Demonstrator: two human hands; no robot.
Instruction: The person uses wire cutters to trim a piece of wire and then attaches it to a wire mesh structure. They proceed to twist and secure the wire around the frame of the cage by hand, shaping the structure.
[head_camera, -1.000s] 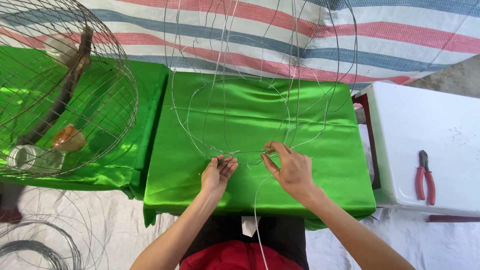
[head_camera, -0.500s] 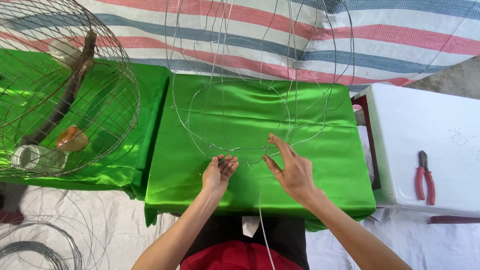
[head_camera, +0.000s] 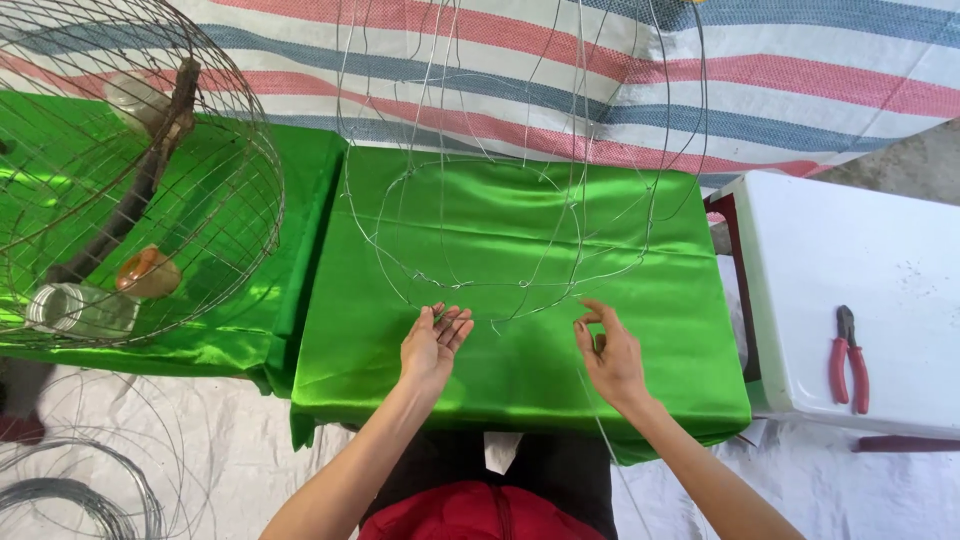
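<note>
Left grip: my left hand (head_camera: 433, 343) was released, fingers spread flat, fingertips just short of the front edge of the wire cage frame (head_camera: 480, 210); I held nothing in it.
Right grip: my right hand (head_camera: 610, 358) was half curled, thumb and forefinger near each other. A thin loose wire (head_camera: 600, 432) ran down past it, but I could not tell whether I pinched it.
Frame position: the unfinished frame stood on the green satin cloth (head_camera: 520, 370) over the tabletop, its bottom ring lying on the cloth and its ribs rising out of view.
Risk, slipping: I judged the glossy cloth would let the ring slide if I pushed rather than pinched.
Risk, springing: with neither hand clamped on it, bent ribs could flick back toward my fingers or lose their shape.
Risk, snagging: the loose strand could catch on the ring or my wrist.
Surroundings: a finished round cage (head_camera: 120, 170) sat to the left, red-handled pliers (head_camera: 848, 360) on the white table (head_camera: 880, 250), well apart from my right hand; reaching there would leave the frame unsteadied.
</note>
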